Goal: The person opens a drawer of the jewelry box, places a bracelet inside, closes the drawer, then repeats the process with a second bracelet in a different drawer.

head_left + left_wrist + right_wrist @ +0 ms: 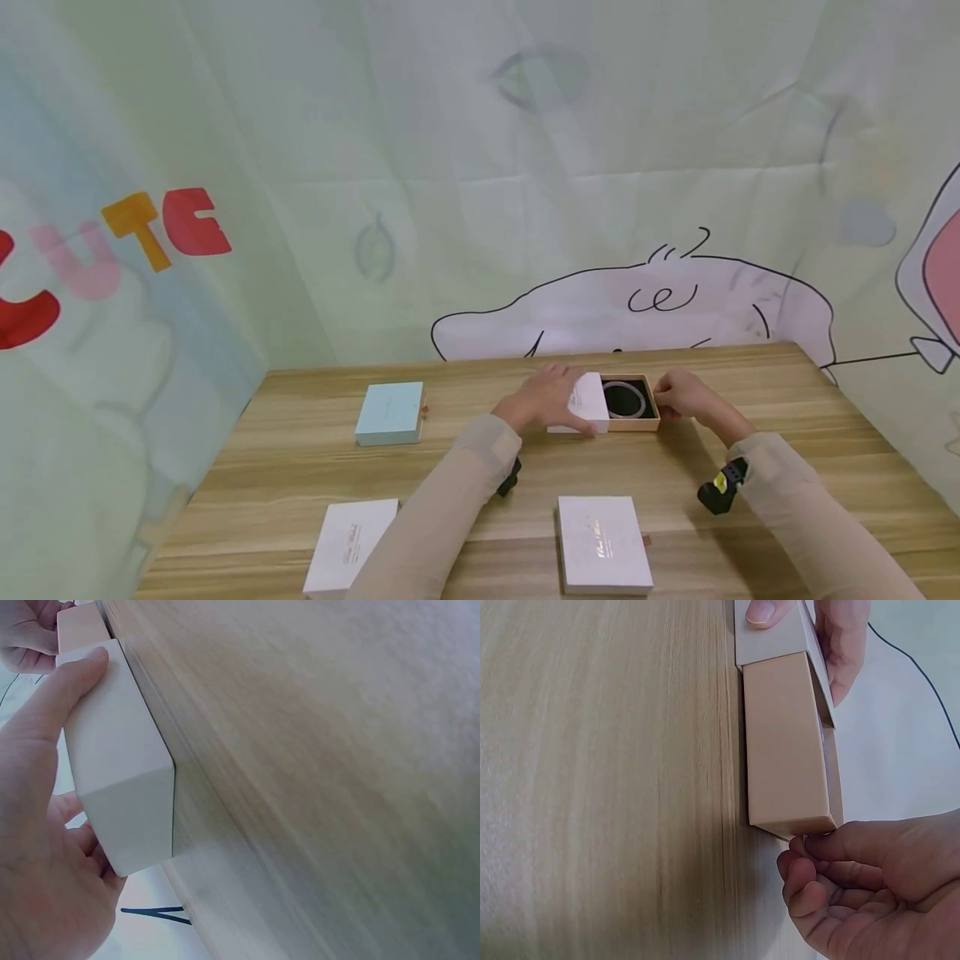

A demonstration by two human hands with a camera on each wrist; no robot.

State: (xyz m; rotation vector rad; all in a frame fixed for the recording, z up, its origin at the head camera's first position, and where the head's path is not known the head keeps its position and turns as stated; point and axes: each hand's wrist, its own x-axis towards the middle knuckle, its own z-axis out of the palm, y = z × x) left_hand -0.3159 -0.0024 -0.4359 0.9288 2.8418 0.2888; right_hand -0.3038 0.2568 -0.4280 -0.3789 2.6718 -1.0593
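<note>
At the back of the table a white slide-out gift box is partly open, its white sleeve (592, 402) at the left and its tan drawer (784, 742) drawn out to the right. A round, pale bangle (643, 402) lies on the drawer's black lining. My left hand (546, 398) grips the sleeve across its width, thumb on the near side (112, 735) and the other fingers on the far side. With thumb and forefinger my right hand (686, 395) pinches at the drawer's right end; any pull tab there is hidden by the fingers.
A light blue box (390, 412) with an orange tab stands at the back left. Two more white boxes lie nearer me, one at front left (351, 542), partly behind my left sleeve, and one at front centre (603, 546). A printed cloth (360, 167) hangs behind the wooden table (300, 450).
</note>
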